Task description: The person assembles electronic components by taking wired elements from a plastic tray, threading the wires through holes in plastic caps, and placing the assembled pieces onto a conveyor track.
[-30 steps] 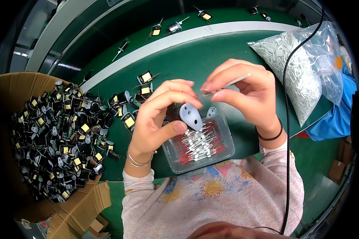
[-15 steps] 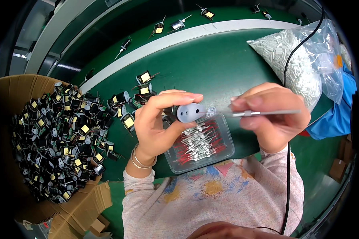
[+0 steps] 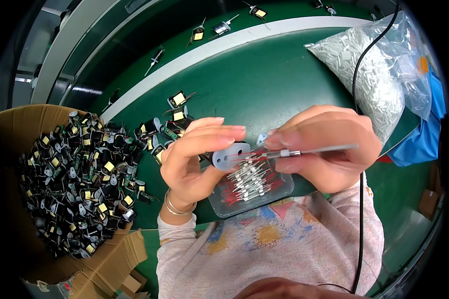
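Observation:
My left hand point(image 3: 184, 162) is closed around a small dark unit with a grey oval end plate point(image 3: 224, 158); the plate has several round holes and faces right. Between the fingertips of my right hand point(image 3: 334, 142) is a slim metal rod point(image 3: 287, 153) with a silver collar, held level. Its left end, with thin red wire around it, comes up close to the grey plate; blur hides whether it touches. Just below both hands sits a clear plastic box point(image 3: 218, 210) full of white-and-metal pieces with red wires point(image 3: 249, 179).
A cardboard box point(image 3: 15, 117) at left is heaped with similar units point(image 3: 85, 174). Loose units point(image 3: 178, 99) lie on the green table point(image 3: 254, 79). A bag of white tubes point(image 3: 369, 70) rests at right, near a black cable point(image 3: 356, 74). More units point(image 3: 222, 27) lie beyond the white rail point(image 3: 264, 31).
My right hand has brought the rod left and slightly down, close to the unit. The unit has tilted and shifted slightly left and down in my left hand.

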### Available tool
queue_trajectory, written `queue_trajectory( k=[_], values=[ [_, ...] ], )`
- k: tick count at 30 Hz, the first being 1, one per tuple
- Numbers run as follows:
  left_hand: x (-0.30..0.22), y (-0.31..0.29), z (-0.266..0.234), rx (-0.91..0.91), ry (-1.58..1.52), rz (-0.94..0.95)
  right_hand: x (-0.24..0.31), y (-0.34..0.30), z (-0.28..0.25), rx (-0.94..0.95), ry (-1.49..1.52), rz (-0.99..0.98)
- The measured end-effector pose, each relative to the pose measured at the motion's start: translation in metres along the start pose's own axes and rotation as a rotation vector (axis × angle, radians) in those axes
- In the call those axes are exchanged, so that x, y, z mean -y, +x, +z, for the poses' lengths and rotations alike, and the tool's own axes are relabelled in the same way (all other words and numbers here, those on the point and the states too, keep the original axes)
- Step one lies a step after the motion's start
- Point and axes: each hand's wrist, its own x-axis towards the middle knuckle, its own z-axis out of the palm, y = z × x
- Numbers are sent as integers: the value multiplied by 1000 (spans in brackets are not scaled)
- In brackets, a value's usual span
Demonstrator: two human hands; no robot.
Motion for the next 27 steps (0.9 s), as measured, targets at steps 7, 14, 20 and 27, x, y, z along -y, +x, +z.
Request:
queue_trajectory(
  k=[7, 14, 20, 27],
  values=[
    [-2, 1, 1, -8, 61, 34, 0, 1, 0, -4, 26, -46],
    [-4, 1, 2, -4, 104, 47, 5, -1, 0, 74, -24, -50],
    [-4, -1, 1, -29, 149, 67, 7, -8, 11, -3, -122, -235],
    [-5, 1, 1, -37, 188, 92, 15, -12, 6, 62, -177, -173]
  ],
)
